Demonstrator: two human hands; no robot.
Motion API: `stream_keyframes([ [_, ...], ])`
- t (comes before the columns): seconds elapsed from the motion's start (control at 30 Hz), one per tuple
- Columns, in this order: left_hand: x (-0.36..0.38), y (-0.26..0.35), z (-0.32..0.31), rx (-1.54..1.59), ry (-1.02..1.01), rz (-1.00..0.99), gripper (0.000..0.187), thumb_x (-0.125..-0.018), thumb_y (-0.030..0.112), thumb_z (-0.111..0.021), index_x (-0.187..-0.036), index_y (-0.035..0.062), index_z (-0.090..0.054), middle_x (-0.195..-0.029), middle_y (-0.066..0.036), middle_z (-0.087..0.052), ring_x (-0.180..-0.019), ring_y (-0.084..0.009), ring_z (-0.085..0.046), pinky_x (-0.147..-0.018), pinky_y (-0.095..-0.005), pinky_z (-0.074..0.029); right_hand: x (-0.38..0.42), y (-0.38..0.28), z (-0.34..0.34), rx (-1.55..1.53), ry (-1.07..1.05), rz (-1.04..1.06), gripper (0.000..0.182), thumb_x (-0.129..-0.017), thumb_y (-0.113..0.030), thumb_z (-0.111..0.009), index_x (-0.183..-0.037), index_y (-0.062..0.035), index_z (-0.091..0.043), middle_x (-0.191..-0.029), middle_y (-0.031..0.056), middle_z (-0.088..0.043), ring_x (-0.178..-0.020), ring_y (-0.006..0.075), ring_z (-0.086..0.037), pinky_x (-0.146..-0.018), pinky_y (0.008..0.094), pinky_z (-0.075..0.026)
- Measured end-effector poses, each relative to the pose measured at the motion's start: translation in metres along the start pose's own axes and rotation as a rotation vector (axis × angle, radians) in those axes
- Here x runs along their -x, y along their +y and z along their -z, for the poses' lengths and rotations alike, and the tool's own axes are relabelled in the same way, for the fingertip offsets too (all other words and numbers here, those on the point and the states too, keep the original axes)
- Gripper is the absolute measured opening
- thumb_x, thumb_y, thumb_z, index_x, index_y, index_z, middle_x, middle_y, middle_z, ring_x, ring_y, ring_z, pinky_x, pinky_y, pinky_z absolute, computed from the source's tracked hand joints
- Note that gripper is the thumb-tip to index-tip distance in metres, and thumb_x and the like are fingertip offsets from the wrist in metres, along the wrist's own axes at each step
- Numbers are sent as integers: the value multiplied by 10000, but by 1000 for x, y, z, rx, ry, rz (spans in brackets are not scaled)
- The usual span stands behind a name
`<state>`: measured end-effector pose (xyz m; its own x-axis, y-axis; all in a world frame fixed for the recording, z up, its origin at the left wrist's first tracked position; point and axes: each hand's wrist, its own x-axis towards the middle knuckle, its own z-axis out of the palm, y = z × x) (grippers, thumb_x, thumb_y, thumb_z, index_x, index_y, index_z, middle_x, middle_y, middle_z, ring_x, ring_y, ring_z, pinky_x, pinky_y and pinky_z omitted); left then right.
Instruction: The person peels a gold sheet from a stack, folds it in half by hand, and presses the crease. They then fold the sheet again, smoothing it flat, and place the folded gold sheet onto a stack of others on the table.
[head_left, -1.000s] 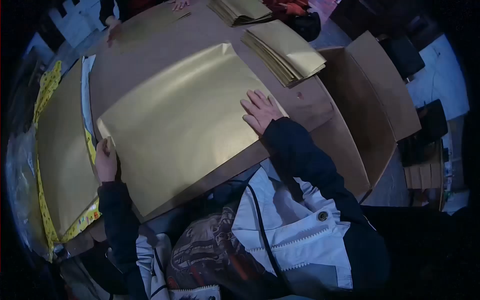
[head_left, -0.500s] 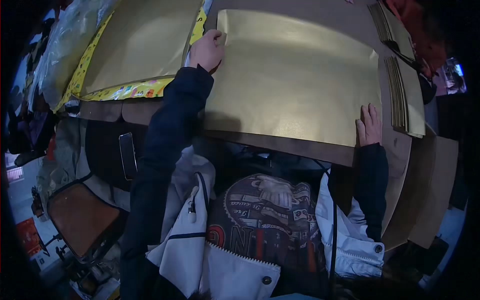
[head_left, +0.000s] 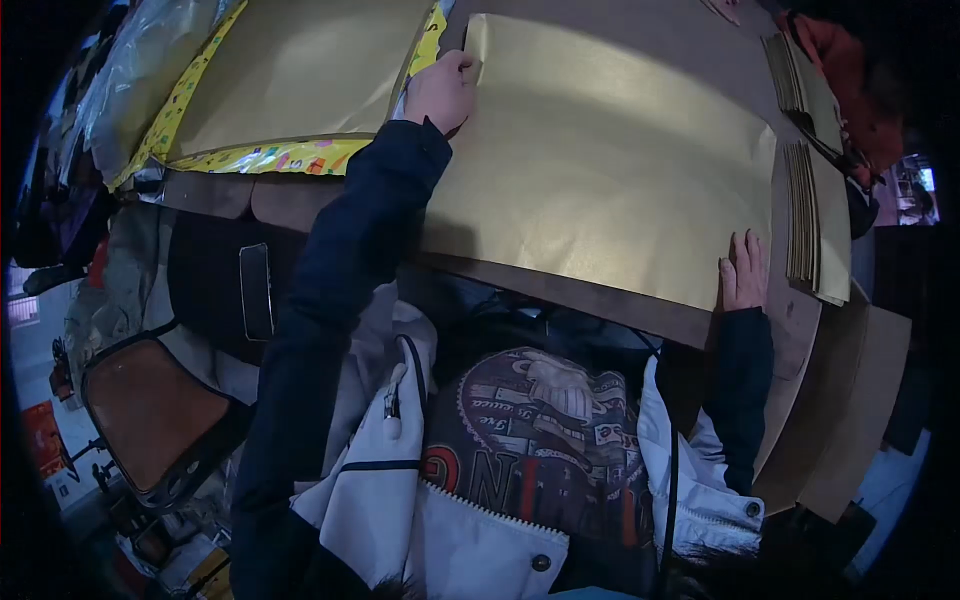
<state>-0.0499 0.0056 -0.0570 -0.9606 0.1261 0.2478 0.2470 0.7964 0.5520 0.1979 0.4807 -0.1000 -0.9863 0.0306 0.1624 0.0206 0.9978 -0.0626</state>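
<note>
Fingers of the right hand [head_left: 743, 285] had drawn closer together, flat by the near-right corner of the gold sheet [head_left: 620, 150], apparently steadying it on the table [head_left: 690, 50], while the left hand [head_left: 440, 93] curled at the sheet's left edge, any pinch hidden.

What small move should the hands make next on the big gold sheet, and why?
I'd probably smooth the left edge of the gold sheet with the left hand: its top end looks slightly creased beside that hand, while the right hand rests flat near the lower right corner, where it seems placed to steady the sheet.
</note>
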Motion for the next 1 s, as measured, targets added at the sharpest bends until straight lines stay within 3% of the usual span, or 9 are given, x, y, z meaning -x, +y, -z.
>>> stream_keyframes([
  [0.2,1,1,-1,-7,34,-3,269,-855,192,-566,-1090,74,-625,-979,-174,-674,-954,-364,-629,-852,-427,-490,0,5,-3,11,6,9,522,-957,-372,-448,-1426,-148,-402,-1515,146,-295,-1415,345,-225,-1126,509,-204],
  [0.43,1,-3,-3,-34,39,-46,306,-789,143,-578,-1083,62,-612,-1001,-172,-666,-942,-375,-621,-855,-435,-487,-1,3,-2,26,-11,0,526,-942,-336,-481,-1420,-132,-401,-1511,154,-292,-1406,354,-237,-1123,491,-225],
  [0.53,11,-3,-4,-109,152,-171,278,-794,139,-601,-1059,54,-607,-1071,-165,-611,-1002,-361,-585,-852,-432,-486,-1,-3,1,-24,19,10,521,-934,-333,-501,-1408,-134,-415,-1502,155,-302,-1391,364,-255,-1117,493,-238],
  [0.63,19,6,-3,-169,266,-351,183,-780,77,-634,-963,74,-639,-1002,-140,-599,-971,-349,-577,-828,-426,-484,1,-12,5,-12,8,-36,517,-928,-363,-491,-1394,-145,-431,-1495,146,-313,-1382,371,-261,-1109,500,-250],
  [0.7,32,23,8,-188,63,-367,140,-783,79,-632,-922,66,-644,-984,-144,-603,-965,-350,-576,-804,-425,-482,-2,-28,19,18,-40,-92,516,-918,-375,-498,-1378,-146,-443,-1486,149,-323,-1381,373,-262,-1094,516,-262],
  [0.73,40,30,10,-71,-4,-467,124,-798,86,-619,-917,57,-637,-948,-150,-606,-951,-351,-574,-786,-427,-481,-3,-29,17,2,-69,-102,515,-912,-382,-502,-1367,-146,-450,-1481,151,-327,-1379,372,-265,-1094,519,-262],
  [0.83,76,54,15,126,-511,-604,254,-761,169,-661,-998,78,-655,-980,-143,-606,-995,-351,-554,-858,-437,-458,-1,-44,31,2,-58,-135,503,-893,-391,-517,-1328,-141,-477,-1464,157,-342,-1368,361,-285,-1085,534,-264],
  [0.9,95,73,14,5,-473,-667,303,-768,193,-660,-1061,117,-658,-1100,-130,-584,-1065,-352,-525,-879,-436,-452,0,-48,35,-15,-41,-123,499,-891,-394,-520,-1320,-142,-481,-1464,160,-339,-1362,357,-296,-1088,541,-258],
  [1.0,100,74,1,-37,-465,-698,376,-770,279,-680,-1128,170,-646,-1216,-135,-530,-1144,-364,-478,-925,-477,-412,-14,-65,70,46,-215,-163,514,-892,-414,-525,-1323,-138,-475,-1455,167,-344,-1366,371,-283,-1089,544,-256],
])
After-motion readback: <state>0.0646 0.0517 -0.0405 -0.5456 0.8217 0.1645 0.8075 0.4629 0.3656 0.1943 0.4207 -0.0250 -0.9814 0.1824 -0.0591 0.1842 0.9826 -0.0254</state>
